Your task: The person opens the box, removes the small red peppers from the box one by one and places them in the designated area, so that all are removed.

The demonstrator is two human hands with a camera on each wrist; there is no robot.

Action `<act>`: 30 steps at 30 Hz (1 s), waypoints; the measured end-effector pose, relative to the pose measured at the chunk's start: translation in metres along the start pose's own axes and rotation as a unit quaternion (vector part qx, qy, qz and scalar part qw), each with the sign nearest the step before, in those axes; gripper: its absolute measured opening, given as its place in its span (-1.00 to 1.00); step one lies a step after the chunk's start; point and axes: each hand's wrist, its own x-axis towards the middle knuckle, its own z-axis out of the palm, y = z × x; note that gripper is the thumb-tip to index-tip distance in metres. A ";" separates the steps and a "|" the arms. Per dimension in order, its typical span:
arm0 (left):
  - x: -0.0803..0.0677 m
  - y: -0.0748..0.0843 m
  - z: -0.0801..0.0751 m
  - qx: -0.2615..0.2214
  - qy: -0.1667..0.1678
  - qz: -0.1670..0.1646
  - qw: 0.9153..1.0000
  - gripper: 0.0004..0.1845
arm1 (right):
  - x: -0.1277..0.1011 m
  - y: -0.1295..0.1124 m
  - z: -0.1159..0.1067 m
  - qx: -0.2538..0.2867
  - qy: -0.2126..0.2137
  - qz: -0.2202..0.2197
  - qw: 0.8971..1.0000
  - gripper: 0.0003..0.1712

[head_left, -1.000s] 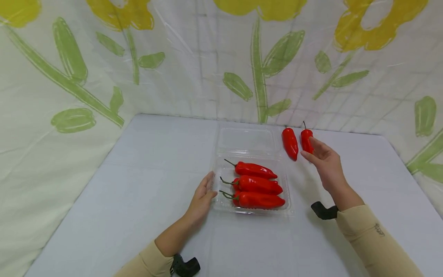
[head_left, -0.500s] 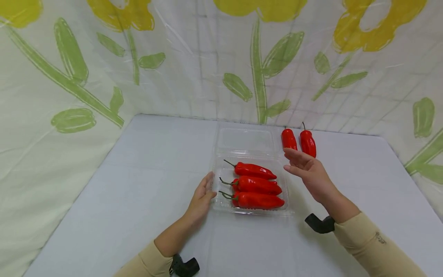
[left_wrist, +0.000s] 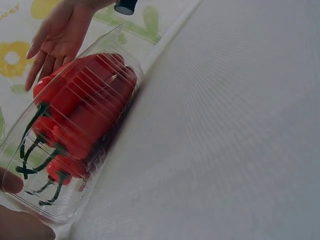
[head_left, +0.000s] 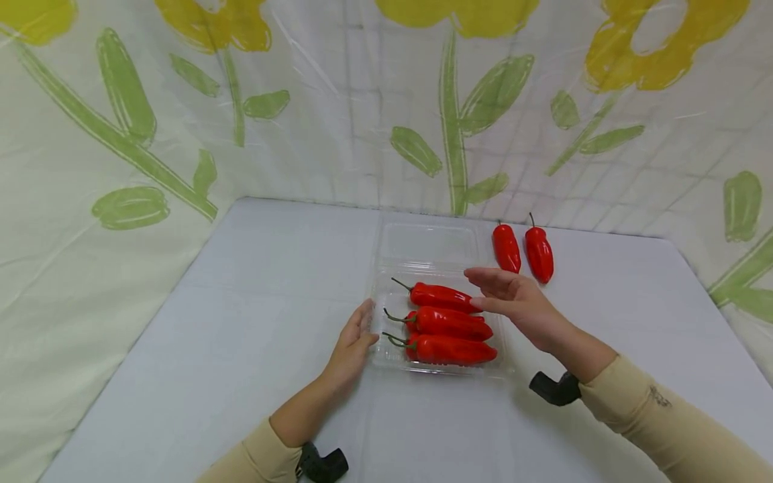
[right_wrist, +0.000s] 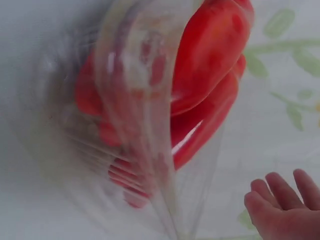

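Observation:
In the head view, several long red peppers (head_left: 447, 322) with green stems lie in a clear plastic clamshell box (head_left: 437, 370), its lid (head_left: 430, 241) folded back. My left hand (head_left: 350, 342) touches the box's left wall with fingers extended. In the left wrist view, its fingertips (left_wrist: 27, 227) are at the box's end, beside the pepper stems. Empty, my right hand (head_left: 519, 302) hovers over the box's right side, fingers stretched out and palm facing left. Two more red peppers, one at the left (head_left: 506, 247) and one at the right (head_left: 539, 255), lie beyond it.
A white table (head_left: 272, 282) carries everything. At its back rises a pale curtain (head_left: 314, 134) printed with yellow flowers and green leaves. A black wrist camera (head_left: 555, 388) juts inward from my right cuff; another (head_left: 326, 464) is on my left.
My right hand has moved left and nearer, from the loose right pepper to above the box's right side. Both loose peppers stay where they were. My left hand has held still.

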 end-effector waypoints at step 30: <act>0.001 -0.003 0.000 -0.006 -0.004 0.013 1.000 -0.32 | 0.032 -0.002 0.023 -0.153 -0.156 0.075 0.973 -0.36</act>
